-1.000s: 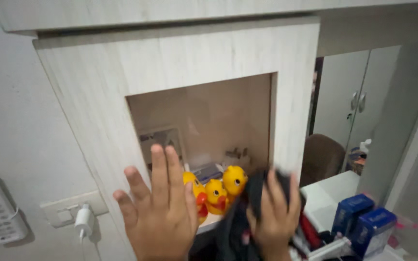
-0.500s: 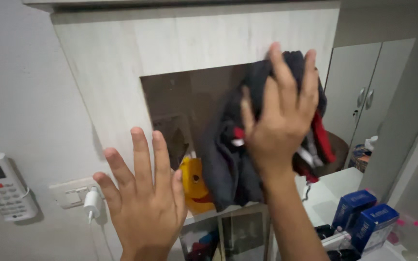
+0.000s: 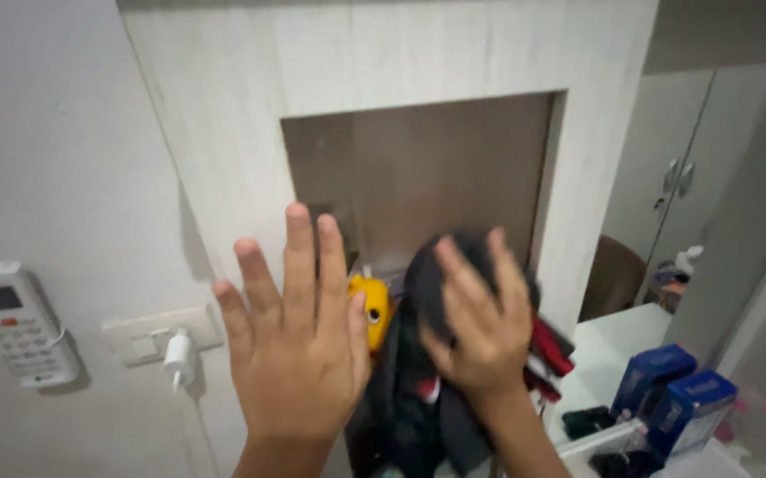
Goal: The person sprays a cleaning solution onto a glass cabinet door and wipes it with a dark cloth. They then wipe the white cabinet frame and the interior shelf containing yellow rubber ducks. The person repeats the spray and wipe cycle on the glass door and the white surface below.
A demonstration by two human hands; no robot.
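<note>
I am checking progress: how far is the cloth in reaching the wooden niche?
Done: right hand has the dark cloth raised to the niche opening.
In hand: cloth bunched under its fingers, left hand open beside.
Left: most cloth hangs below the ledge, near the yellow duck.

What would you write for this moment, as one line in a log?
left hand: open, raised flat before cabinet niche | right hand: pressing dark cloth | yellow duck toy behind

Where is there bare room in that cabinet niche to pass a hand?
Free: upper niche, above the yellow duck and dark cloth. Crowded: the bottom, where the right hand presses the cloth beside the left hand.
</note>
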